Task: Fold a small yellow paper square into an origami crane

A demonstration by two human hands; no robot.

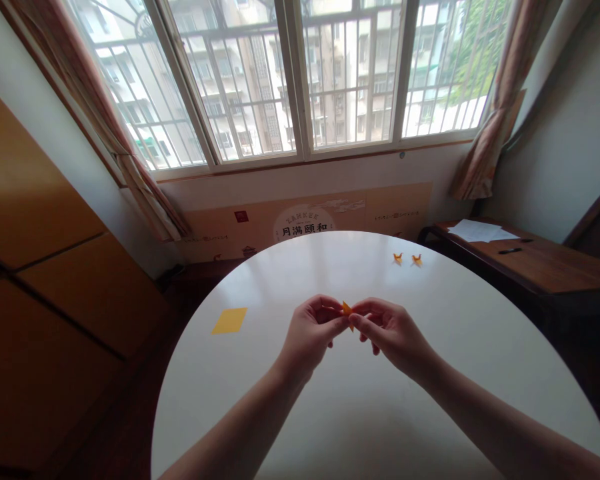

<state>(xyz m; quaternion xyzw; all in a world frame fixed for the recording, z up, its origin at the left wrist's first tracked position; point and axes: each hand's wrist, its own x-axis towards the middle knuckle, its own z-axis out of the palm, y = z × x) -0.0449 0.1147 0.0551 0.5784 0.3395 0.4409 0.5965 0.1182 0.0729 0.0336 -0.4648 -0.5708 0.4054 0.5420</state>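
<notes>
Between my two hands, above the middle of the white round table (pixel 380 413), is a small piece of folded orange-yellow paper (pixel 347 308). My left hand (pixel 314 327) pinches it from the left with thumb and forefinger. From the right, the thumb and forefinger of my right hand (pixel 387 327) close on the same paper. Its pointed tips stick out above and below the fingers; the rest is hidden. A flat yellow paper sheet (pixel 229 321) lies to the left. Farther back on the right stand two small folded paper birds (pixel 398 259), side by side.
A wooden side table (pixel 570 267) at the right bears white papers (pixel 483 231) and a dark pen-like object (pixel 510 251). Behind the round table, a printed cardboard panel (pixel 350 203) leans below the barred window. Wooden cabinets (pixel 50 320) stand on the left.
</notes>
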